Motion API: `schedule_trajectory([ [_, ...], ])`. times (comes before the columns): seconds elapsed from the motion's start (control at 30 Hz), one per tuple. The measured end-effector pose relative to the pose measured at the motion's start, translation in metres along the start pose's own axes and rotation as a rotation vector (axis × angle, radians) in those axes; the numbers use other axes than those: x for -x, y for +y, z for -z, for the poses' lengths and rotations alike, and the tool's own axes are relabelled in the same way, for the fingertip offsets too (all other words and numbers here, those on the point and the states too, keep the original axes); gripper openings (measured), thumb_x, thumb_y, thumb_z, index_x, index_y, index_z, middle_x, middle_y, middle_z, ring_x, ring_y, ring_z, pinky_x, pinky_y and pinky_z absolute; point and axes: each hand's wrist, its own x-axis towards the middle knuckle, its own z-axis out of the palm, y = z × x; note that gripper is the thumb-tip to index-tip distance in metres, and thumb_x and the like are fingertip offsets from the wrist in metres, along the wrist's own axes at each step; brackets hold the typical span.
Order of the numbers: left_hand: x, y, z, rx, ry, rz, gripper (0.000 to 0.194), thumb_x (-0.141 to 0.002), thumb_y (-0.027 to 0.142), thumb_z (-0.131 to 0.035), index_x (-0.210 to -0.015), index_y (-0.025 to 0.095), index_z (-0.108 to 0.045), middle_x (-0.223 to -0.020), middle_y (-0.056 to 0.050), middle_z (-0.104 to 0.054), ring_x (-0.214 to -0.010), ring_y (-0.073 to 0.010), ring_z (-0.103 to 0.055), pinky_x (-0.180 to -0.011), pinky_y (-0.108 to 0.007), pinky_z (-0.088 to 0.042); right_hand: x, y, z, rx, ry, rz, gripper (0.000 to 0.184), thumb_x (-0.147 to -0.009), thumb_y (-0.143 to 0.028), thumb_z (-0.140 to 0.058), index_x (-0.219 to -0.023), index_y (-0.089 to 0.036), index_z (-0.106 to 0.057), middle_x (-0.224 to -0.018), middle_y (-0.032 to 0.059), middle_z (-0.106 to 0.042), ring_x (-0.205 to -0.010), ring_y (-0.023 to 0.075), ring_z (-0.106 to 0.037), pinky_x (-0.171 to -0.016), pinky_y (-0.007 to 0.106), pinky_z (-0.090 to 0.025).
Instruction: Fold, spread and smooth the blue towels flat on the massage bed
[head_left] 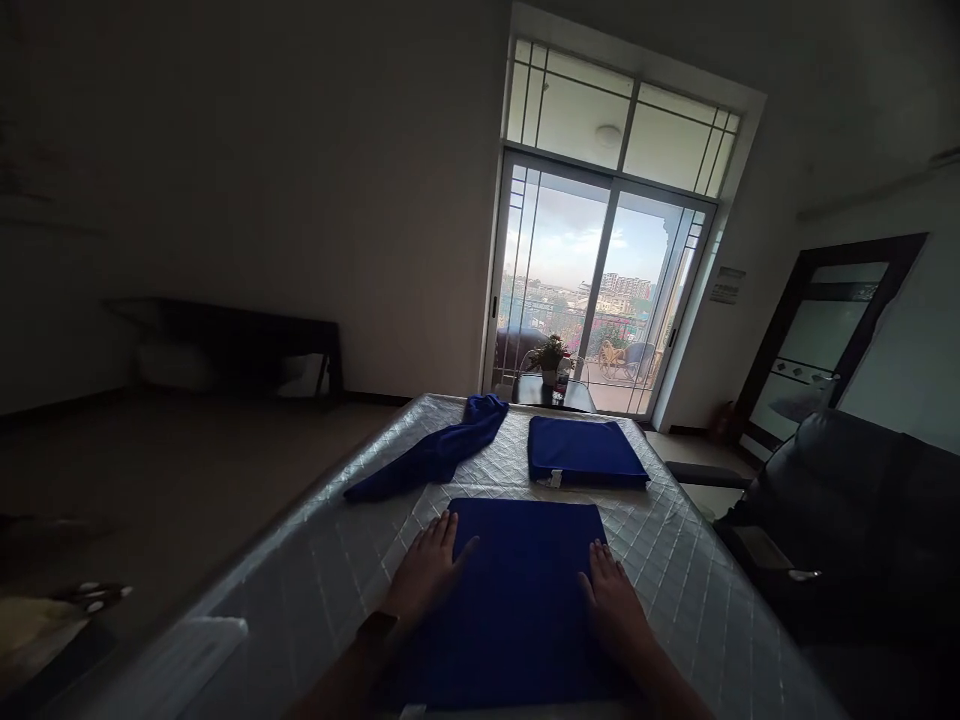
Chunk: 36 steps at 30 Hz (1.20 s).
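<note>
A flat blue cushion-like piece (525,610), squared at its far corners, lies right in front of me; whether it is a covered pad or folded cloth I cannot tell. My left hand (433,560) rests on its left edge, fingers stretched out and pointing away from me. On the right edge lies my right hand (611,590), also flat with fingers extended. Beyond it sits a similar blue squared piece (585,450) with a small white tag at its near edge. A crumpled blue cloth (442,450) stretches over the far left part of the surface.
Everything lies on a quilted, silvery mattress-like surface (337,570). A white flat object (187,660) is at its near left. To the right stands a dark sofa (877,510). Behind the far edge are a small table (536,392) with a potted plant (551,355) and glass sliding doors (559,240).
</note>
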Motion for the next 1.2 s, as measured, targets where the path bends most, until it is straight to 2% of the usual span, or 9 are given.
schedule_trajectory([
  [0.23, -0.002, 0.002, 0.001, -0.031, -0.038, 0.023, 0.087, -0.101, 0.066, -0.021, -0.156, 0.0, -0.034, -0.165, -0.021, -0.03, -0.154, -0.0305, -0.028, -0.126, -0.05, -0.023, -0.001, -0.003, 0.008, -0.011, -0.041, -0.002, 0.071, -0.104, -0.044, -0.019, -0.16, -0.001, -0.025, -0.168, 0.0139, -0.018, -0.157, 0.0242, -0.013, -0.128, 0.043, -0.012],
  [0.4, 0.001, 0.012, 0.004, -0.097, 0.058, -0.006, 0.086, -0.101, 0.066, -0.021, -0.156, 0.003, -0.036, -0.164, -0.022, -0.032, -0.153, -0.0324, -0.03, -0.124, -0.051, -0.029, 0.0, -0.003, 0.011, -0.021, -0.045, -0.013, 0.071, -0.103, -0.043, -0.019, -0.16, -0.001, -0.023, -0.169, 0.0138, -0.015, -0.157, 0.0241, -0.01, -0.128, 0.043, -0.01],
  [0.5, 0.011, 0.05, 0.003, -0.084, 0.043, -0.142, 0.082, -0.102, 0.067, -0.023, -0.156, 0.007, -0.039, -0.163, -0.019, -0.035, -0.152, -0.0328, -0.031, -0.123, -0.05, -0.032, 0.002, -0.003, 0.011, -0.055, -0.05, -0.028, 0.07, -0.103, -0.042, -0.02, -0.161, -0.002, -0.021, -0.169, 0.0127, -0.013, -0.158, 0.0236, -0.009, -0.128, 0.042, -0.01],
  [0.7, 0.035, 0.166, -0.013, 0.037, -0.204, -0.429, 0.078, -0.102, 0.067, -0.023, -0.157, 0.014, -0.038, -0.164, -0.018, -0.032, -0.152, -0.0316, -0.032, -0.123, -0.051, -0.034, 0.002, 0.002, 0.007, -0.038, -0.032, -0.005, 0.068, -0.103, -0.04, -0.021, -0.161, -0.004, -0.024, -0.169, 0.0132, -0.014, -0.158, 0.0235, -0.008, -0.128, 0.042, -0.009],
  [0.8, 0.037, 0.195, -0.02, 0.076, -0.22, -0.482, 0.071, -0.105, 0.059, -0.024, -0.159, 0.014, -0.033, -0.164, -0.016, -0.032, -0.153, -0.0296, -0.028, -0.125, -0.051, -0.032, 0.002, 0.005, 0.005, -0.004, -0.03, 0.043, 0.066, -0.103, -0.036, -0.019, -0.161, -0.006, -0.026, -0.169, 0.0121, -0.014, -0.158, 0.0232, -0.008, -0.128, 0.041, -0.009],
  [0.87, 0.038, 0.195, -0.021, 0.077, -0.209, -0.49, 0.068, -0.106, 0.057, -0.025, -0.16, 0.015, -0.03, -0.164, -0.016, -0.031, -0.154, -0.0297, -0.025, -0.125, -0.052, -0.03, 0.002, 0.006, 0.004, 0.0, -0.024, 0.046, 0.066, -0.103, -0.036, -0.019, -0.161, -0.005, -0.024, -0.169, 0.0126, -0.014, -0.158, 0.0234, -0.008, -0.127, 0.042, -0.01],
  [0.93, 0.039, 0.182, -0.021, 0.061, -0.201, -0.479, 0.069, -0.106, 0.057, -0.027, -0.16, 0.015, -0.03, -0.164, -0.016, -0.031, -0.154, -0.0309, -0.025, -0.125, -0.055, -0.03, 0.002, 0.005, 0.004, -0.013, -0.019, 0.024, 0.067, -0.103, -0.037, -0.02, -0.161, -0.002, -0.023, -0.169, 0.0132, -0.013, -0.158, 0.0236, -0.008, -0.127, 0.042, -0.011],
  [1.07, 0.049, 0.134, -0.01, 0.008, -0.172, -0.412, 0.069, -0.105, 0.059, -0.031, -0.159, 0.017, -0.031, -0.164, -0.014, -0.031, -0.153, -0.0311, -0.028, -0.123, -0.055, -0.033, 0.002, 0.002, 0.006, -0.059, -0.012, -0.015, 0.069, -0.102, -0.039, -0.021, -0.16, -0.002, -0.023, -0.169, 0.0123, -0.014, -0.158, 0.0232, -0.009, -0.128, 0.042, -0.01],
  [1.2, 0.061, 0.081, 0.011, -0.034, -0.194, -0.247, 0.076, -0.102, 0.066, -0.03, -0.159, 0.016, -0.03, -0.166, -0.013, -0.027, -0.154, -0.0308, -0.025, -0.125, -0.054, -0.028, 0.001, 0.001, 0.006, -0.043, -0.026, -0.025, 0.069, -0.103, -0.041, -0.02, -0.161, -0.003, -0.024, -0.169, 0.0117, -0.015, -0.158, 0.0229, -0.01, -0.128, 0.041, -0.01],
])
